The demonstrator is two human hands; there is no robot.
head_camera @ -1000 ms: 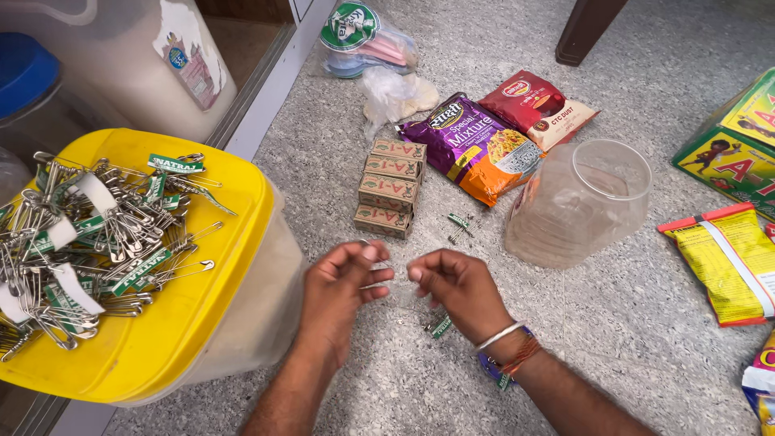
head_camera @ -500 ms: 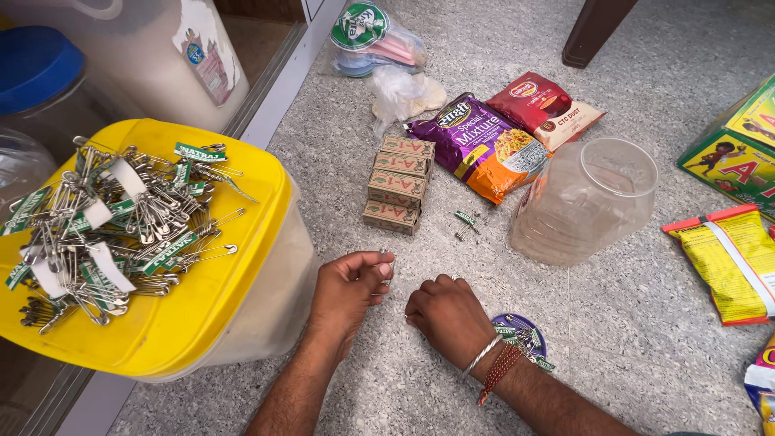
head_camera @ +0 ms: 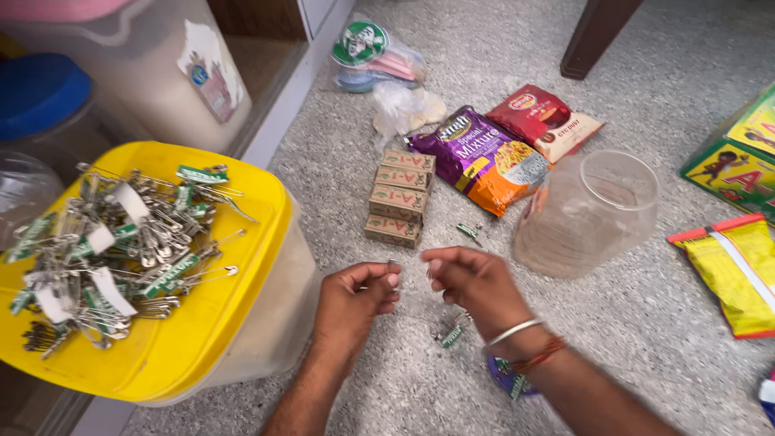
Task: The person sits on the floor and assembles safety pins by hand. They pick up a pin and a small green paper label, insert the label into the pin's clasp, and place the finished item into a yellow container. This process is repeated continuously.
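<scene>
Head view: looking down at a speckled grey floor [head_camera: 646, 339].
Left hand [head_camera: 355, 303]: fingers pinched narrow on a small safety pin [head_camera: 392, 266], held above the floor, near centre.
Right hand [head_camera: 472, 282]: fingers curled close beside the pin; whether they grip it I cannot tell. A small tagged bundle [head_camera: 450, 333] hangs below it.
Step in hand: apparently working one pin between both hands; fine fingertip control seems needed.
Left: yellow lid [head_camera: 234, 323] heaped with safety pins [head_camera: 121, 250].
Far: stacked small boxes [head_camera: 400, 198], snack packets [head_camera: 484, 157].
Right: clear plastic jar [head_camera: 589, 214] lying tipped, close to the right hand's side.
</scene>
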